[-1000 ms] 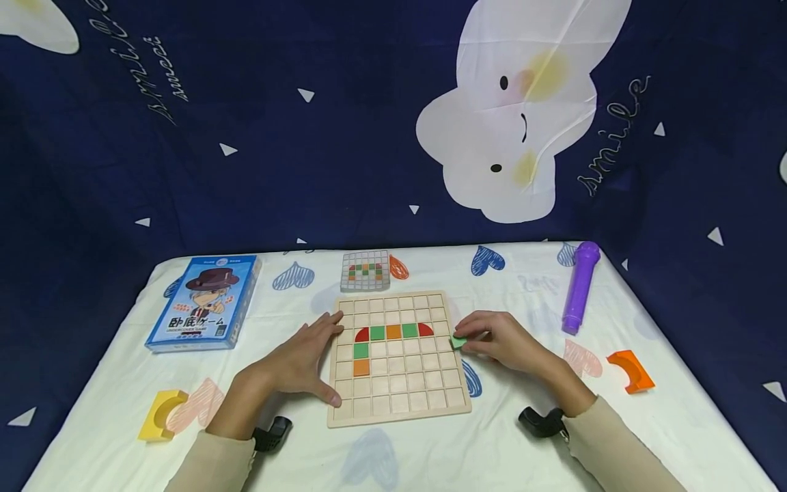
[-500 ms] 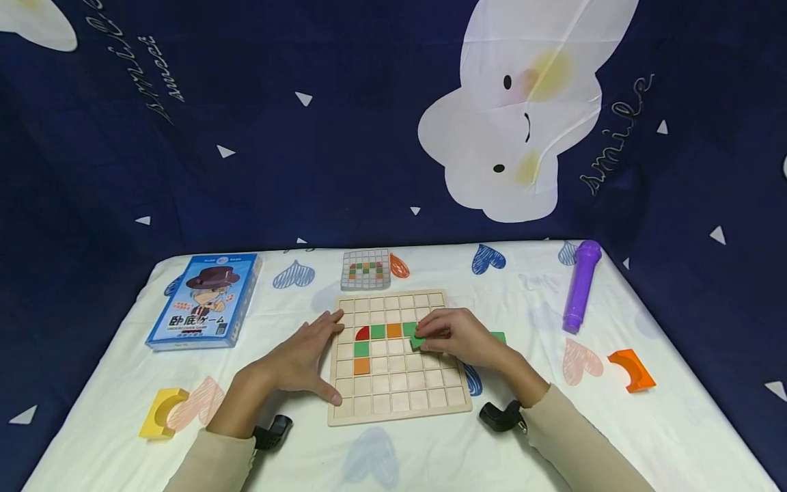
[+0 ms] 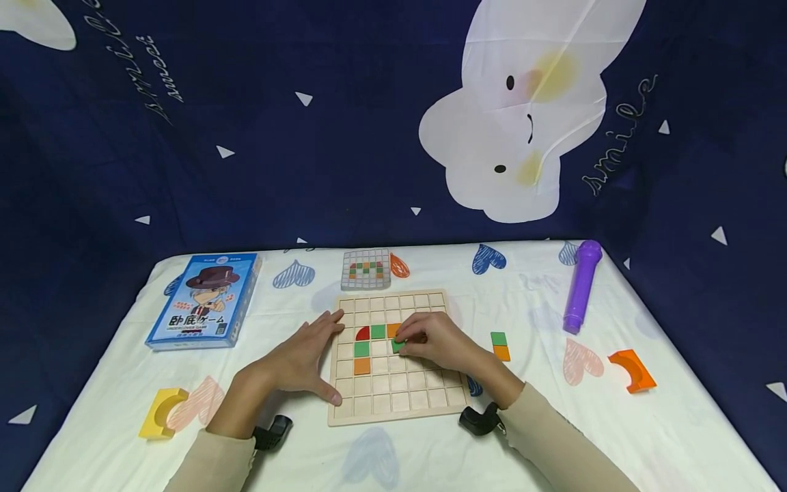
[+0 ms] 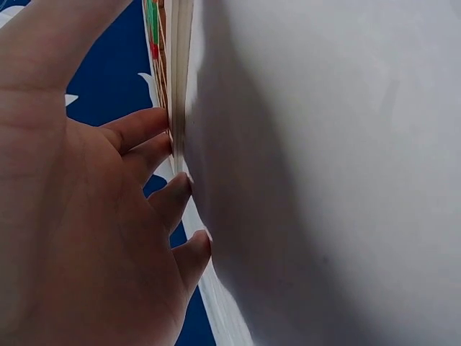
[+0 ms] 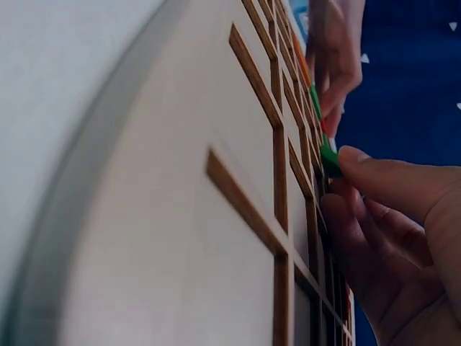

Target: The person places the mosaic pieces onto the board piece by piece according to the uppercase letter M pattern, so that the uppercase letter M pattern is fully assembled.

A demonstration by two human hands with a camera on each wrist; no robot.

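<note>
Since a second ago, my right hand (image 3: 433, 342) has carried the green tile (image 3: 397, 346) from the board's right edge to mid-board, below the orange tile (image 3: 393, 330). Grip: fingertips pinch the tile by its edges. Left hand (image 3: 304, 355) lies flat, fingers straight, bracing the wooden board (image 3: 399, 400) on the table (image 3: 615, 424). Tile looks light, stiff and smooth, probably slippery; best pinched by opposite edges.

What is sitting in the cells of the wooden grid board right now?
On the wooden grid board: a red quarter-round tile, green tiles, orange tiles, and a green tile pinched by the right hand. That hand covers the cells beneath it.
</note>
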